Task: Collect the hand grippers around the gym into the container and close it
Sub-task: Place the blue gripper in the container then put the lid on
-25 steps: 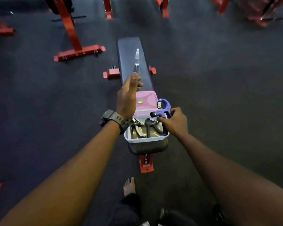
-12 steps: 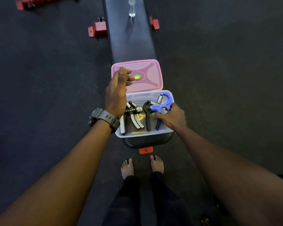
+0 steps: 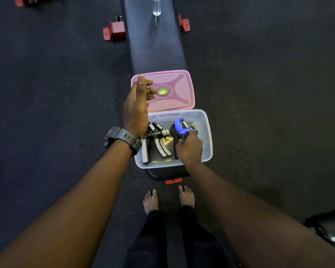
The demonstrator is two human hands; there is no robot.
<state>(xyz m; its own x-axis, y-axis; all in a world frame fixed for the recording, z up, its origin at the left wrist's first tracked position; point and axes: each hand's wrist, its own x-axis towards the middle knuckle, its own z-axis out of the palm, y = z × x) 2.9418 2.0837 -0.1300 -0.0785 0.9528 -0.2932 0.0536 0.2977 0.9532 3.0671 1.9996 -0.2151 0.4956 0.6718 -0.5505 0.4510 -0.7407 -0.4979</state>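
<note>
A clear plastic container (image 3: 207,130) sits at the near end of a black bench (image 3: 153,47). Inside lie black hand grippers (image 3: 157,140) with grey pads. My right hand (image 3: 190,147) is down inside the container, shut on a blue hand gripper (image 3: 181,127) that lies over another black one. The pink lid (image 3: 180,89) rests flat on the bench just beyond the container. My left hand (image 3: 137,107), fingers apart and holding nothing, hovers over the lid's left part and the container's left rim. A black watch is on that wrist.
A clear water bottle (image 3: 156,6) stands farther along the bench. Red bench feet (image 3: 113,30) stick out on both sides. My bare feet (image 3: 151,200) stand on the dark rubber floor at the bench's near end. A dark bag (image 3: 327,227) lies at the right.
My right hand has lowered the blue hand gripper from above the rim down into the container. My left hand has drifted forward over the lid. The camera has tilted down and closer.
</note>
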